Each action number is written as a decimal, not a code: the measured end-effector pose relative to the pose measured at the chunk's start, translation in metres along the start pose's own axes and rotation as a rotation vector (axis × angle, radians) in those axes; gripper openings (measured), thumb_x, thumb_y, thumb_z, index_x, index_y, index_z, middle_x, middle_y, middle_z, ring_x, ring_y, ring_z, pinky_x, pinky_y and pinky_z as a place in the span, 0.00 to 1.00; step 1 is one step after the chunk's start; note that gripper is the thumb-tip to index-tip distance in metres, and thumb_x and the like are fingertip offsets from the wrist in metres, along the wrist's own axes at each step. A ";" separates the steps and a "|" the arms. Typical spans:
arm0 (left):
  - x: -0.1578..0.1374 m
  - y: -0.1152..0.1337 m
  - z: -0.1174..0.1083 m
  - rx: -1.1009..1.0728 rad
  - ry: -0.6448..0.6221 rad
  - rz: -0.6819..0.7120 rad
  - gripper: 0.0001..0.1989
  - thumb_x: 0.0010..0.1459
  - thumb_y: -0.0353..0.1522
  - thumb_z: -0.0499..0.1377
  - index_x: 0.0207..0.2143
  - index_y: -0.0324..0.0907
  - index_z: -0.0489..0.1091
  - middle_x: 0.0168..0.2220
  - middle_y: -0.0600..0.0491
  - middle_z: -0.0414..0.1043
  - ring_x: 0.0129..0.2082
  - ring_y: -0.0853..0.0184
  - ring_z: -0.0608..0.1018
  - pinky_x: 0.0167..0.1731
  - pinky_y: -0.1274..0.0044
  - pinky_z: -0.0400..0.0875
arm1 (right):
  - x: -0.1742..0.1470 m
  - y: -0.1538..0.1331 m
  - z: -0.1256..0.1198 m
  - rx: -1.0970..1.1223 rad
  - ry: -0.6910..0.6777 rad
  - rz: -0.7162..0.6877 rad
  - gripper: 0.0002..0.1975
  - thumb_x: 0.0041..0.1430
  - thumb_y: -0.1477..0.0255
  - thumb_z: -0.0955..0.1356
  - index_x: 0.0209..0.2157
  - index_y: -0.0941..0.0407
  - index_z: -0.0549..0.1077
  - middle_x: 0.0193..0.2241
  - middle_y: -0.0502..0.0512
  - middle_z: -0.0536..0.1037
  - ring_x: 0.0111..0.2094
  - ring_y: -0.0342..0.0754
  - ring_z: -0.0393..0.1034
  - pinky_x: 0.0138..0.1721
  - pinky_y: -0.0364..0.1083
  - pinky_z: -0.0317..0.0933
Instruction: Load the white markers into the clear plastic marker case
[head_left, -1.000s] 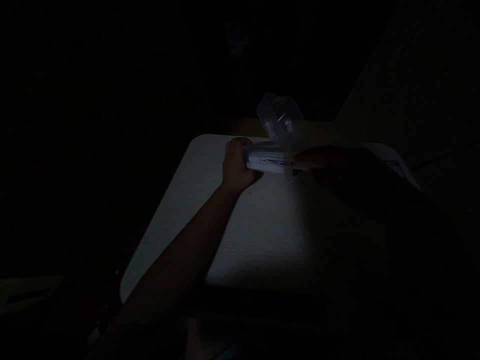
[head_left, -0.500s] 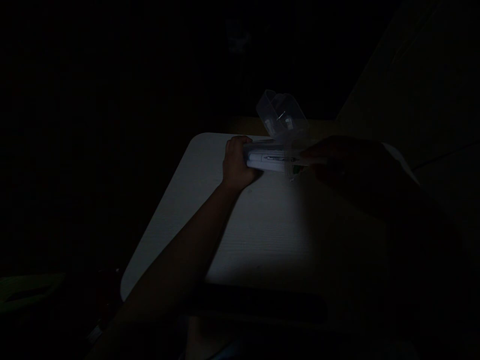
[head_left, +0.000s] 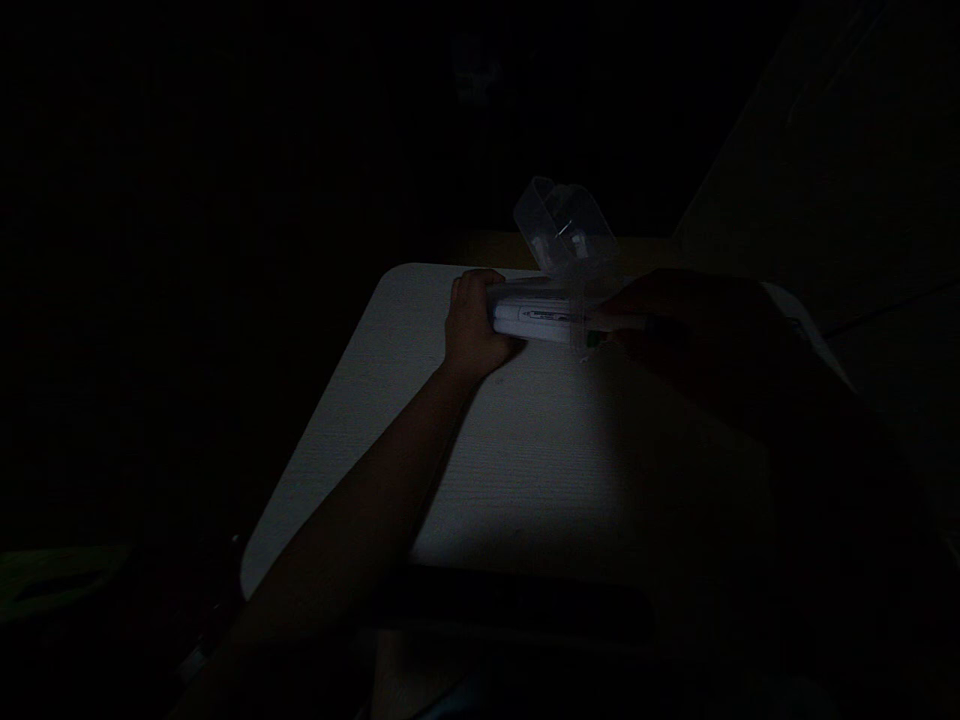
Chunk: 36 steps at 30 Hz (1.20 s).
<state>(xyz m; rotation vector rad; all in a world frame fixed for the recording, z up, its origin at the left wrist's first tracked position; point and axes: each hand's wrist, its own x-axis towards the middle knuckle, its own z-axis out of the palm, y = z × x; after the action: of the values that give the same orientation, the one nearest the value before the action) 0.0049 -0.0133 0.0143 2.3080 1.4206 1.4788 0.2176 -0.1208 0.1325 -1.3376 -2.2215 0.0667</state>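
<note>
Clasping one end of a clear plastic marker case (head_left: 534, 294) with the left hand (head_left: 474, 325), fingers curled. Pinching a marker (head_left: 628, 322) at its mouth with the shadowed right hand (head_left: 664, 310).

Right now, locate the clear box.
In the head view, the clear box is right of centre, near the far edge of the table, between the left hand, gripping one end, and the right hand.

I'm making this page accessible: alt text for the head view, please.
Left hand holds a clear, open case of white pens or markers over a pale table; the right hand, in shadow, pinches one at the case's mouth.
</note>
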 end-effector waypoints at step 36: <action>0.000 -0.002 0.003 0.011 0.051 0.063 0.30 0.35 0.33 0.66 0.42 0.46 0.56 0.42 0.50 0.65 0.43 0.59 0.69 0.41 0.65 0.67 | 0.003 -0.005 0.011 0.045 -0.001 -0.002 0.15 0.54 0.74 0.62 0.41 0.57 0.75 0.42 0.54 0.75 0.42 0.46 0.71 0.46 0.46 0.65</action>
<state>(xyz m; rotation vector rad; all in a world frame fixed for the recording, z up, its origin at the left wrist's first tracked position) 0.0057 -0.0110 0.0121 2.3591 1.3839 1.5607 0.2071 -0.1184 0.1260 -1.3114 -2.2094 0.1164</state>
